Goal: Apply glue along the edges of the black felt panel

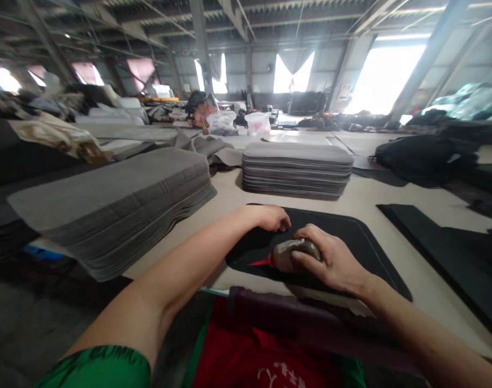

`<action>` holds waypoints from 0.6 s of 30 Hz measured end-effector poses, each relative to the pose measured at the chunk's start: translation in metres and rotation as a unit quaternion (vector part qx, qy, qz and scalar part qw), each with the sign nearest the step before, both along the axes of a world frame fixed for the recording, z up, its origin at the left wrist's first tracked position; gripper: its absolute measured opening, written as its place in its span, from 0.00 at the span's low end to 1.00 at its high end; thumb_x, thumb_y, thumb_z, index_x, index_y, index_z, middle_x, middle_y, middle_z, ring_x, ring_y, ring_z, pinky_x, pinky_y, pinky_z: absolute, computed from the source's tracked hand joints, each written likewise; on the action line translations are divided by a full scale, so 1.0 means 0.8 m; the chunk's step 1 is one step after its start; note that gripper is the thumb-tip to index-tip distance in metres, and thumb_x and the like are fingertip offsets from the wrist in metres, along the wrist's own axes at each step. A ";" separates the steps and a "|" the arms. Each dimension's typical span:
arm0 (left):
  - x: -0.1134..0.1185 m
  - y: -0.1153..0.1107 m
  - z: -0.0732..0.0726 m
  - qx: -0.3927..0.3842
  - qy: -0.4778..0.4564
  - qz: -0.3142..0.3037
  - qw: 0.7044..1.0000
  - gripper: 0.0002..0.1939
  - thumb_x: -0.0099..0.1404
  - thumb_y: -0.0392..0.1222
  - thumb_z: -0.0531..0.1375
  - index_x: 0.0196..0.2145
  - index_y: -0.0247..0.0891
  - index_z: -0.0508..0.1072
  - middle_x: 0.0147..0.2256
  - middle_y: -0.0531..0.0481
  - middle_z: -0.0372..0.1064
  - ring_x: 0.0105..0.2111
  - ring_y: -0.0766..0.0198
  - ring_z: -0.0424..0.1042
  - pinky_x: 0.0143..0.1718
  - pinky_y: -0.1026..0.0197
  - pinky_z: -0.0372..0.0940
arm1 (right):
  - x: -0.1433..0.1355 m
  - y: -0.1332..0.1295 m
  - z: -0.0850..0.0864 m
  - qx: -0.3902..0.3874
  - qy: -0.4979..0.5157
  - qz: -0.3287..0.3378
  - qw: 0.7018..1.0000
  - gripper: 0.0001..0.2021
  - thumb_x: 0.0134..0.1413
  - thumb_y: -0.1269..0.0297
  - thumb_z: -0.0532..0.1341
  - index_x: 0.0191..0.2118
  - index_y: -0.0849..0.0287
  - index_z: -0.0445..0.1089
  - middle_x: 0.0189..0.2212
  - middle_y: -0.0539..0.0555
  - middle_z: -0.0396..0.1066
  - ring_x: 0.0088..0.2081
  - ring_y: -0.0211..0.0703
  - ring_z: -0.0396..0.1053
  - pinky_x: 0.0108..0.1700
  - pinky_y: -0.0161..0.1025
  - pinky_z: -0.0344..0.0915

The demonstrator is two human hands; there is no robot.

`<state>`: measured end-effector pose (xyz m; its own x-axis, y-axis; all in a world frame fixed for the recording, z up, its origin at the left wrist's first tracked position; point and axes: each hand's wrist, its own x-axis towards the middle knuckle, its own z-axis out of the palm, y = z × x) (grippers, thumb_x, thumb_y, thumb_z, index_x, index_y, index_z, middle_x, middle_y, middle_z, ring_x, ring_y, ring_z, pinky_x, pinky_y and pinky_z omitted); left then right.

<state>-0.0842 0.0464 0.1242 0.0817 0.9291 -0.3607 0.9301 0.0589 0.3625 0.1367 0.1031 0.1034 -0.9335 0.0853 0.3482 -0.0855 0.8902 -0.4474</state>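
- Black, with rounded corners and a thin pale line along its border, the panel (346,231) lies flat on the tabletop (367,202) in front of the person, its long axis running mainly left to right.
- The bottle (285,256) is over the near left part of the panel, tilted well over, its long axis roughly along the panel's length.
- Its red nozzle (264,262) points left, away from the right hand and toward the panel's near left corner; whether the tip touches the surface is unclear.
- The right hand (330,256) is gripping the bottle, fingers and thumb wrapped around the body from the right.
- The left hand (275,218) rests at the panel's far left part, just beyond the nozzle, fingers curled downward; whether they pinch anything is hidden.
- As for containers, the bottle's body is cloudy and brownish, so neither its contents nor their level can be read.
- Farther back are a white plastic bag (222,123) with lettering and a pinkish plastic bag (258,123); what they hold is not clear.
- Beyond the panel sits a grey stack (296,170); a longer stack (120,188) is to the left.
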 end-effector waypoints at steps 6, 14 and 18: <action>-0.002 -0.005 0.009 -0.001 0.004 -0.003 1.000 0.10 0.65 0.34 0.63 0.45 0.34 0.77 0.39 0.48 0.76 0.42 0.56 0.74 0.48 0.51 0.68 | -0.040 -0.029 -0.007 0.037 0.017 0.011 0.999 0.13 0.67 0.55 0.54 0.49 0.57 0.64 0.47 0.58 0.67 0.45 0.51 0.69 0.45 0.47 0.65; -0.013 -0.003 -0.011 0.004 -0.120 0.045 0.992 0.19 0.62 0.21 0.57 0.49 0.31 0.74 0.44 0.46 0.76 0.44 0.60 0.76 0.48 0.54 0.71 | -0.009 -0.003 -0.019 -0.117 0.044 -0.153 0.980 0.17 0.61 0.50 0.58 0.48 0.55 0.68 0.40 0.54 0.71 0.39 0.50 0.69 0.41 0.46 0.65; -0.038 -0.016 -0.006 0.047 -0.209 0.092 0.972 0.24 0.59 0.20 0.53 0.51 0.30 0.73 0.41 0.43 0.78 0.40 0.61 0.78 0.43 0.59 0.71 | 0.039 0.040 -0.027 -0.412 0.079 -0.261 0.870 0.22 0.49 0.45 0.68 0.43 0.56 0.70 0.31 0.52 0.71 0.31 0.46 0.67 0.29 0.39 0.64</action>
